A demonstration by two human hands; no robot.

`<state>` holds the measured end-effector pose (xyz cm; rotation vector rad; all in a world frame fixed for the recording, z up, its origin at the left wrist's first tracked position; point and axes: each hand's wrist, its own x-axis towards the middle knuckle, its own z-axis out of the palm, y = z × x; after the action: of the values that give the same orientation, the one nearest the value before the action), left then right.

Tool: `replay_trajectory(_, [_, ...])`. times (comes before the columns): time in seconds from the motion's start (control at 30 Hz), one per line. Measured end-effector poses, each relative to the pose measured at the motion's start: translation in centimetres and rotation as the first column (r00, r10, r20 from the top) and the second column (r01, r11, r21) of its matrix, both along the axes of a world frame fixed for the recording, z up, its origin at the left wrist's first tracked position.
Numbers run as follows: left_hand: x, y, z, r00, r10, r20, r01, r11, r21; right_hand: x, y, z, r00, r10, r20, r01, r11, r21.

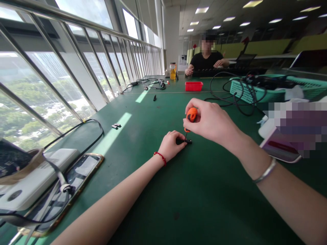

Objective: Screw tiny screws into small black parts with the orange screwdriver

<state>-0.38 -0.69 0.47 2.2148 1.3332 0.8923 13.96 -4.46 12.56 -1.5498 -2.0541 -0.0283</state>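
Near the middle of the green table (153, 163), my left hand (171, 144) pinches a small black part (188, 141) and holds it down on the surface. Its exact kind is too small to make out. My right hand (211, 120) is closed around the orange and black handle of a screwdriver (191, 115). The screwdriver stands almost upright, and its thin shaft meets the black part just beside my left fingertips. Whether the tip sits in a screw cannot be seen.
A phone (84, 170) and white power bank (58, 170) lie at left. Small metal pieces (116, 126), a black piece (154, 98) and a red tray (193, 86) lie farther off. A teal basket (240, 90) with cables stands right. A person (206, 61) sits opposite.
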Motion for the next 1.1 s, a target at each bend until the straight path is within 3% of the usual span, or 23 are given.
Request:
replay_trajectory(0.13, [-0.03,0.22,-0.25,1.000,-0.009,0.016,0.009,1.000,0.007,0.03,-0.12,0.12,1.000,0.000,0.005,0.000,1.000,-0.014])
replay_trajectory(0.47, [0.07,-0.08,0.17,1.000,0.009,-0.003,-0.009,1.000,0.002,-0.35,0.05,-0.56,0.995,-0.088,0.045,0.083,0.991,0.106])
replay_trajectory(0.63, [-0.01,0.12,-0.17,1.000,-0.008,-0.010,0.008,1.000,0.000,-0.07,-0.07,-0.12,0.998,-0.053,0.017,0.052,0.996,0.072])
replay_trajectory(0.83, [-0.04,-0.01,-0.05,1.000,0.005,0.005,-0.005,1.000,-0.004,0.05,-0.01,-0.11,0.989,-0.133,0.064,0.132,0.991,0.015])
replay_trajectory(1.1, [0.01,-0.04,0.09,1.000,0.003,-0.006,-0.003,1.000,-0.001,0.14,0.03,-0.07,0.996,-0.084,0.026,0.083,0.996,0.020])
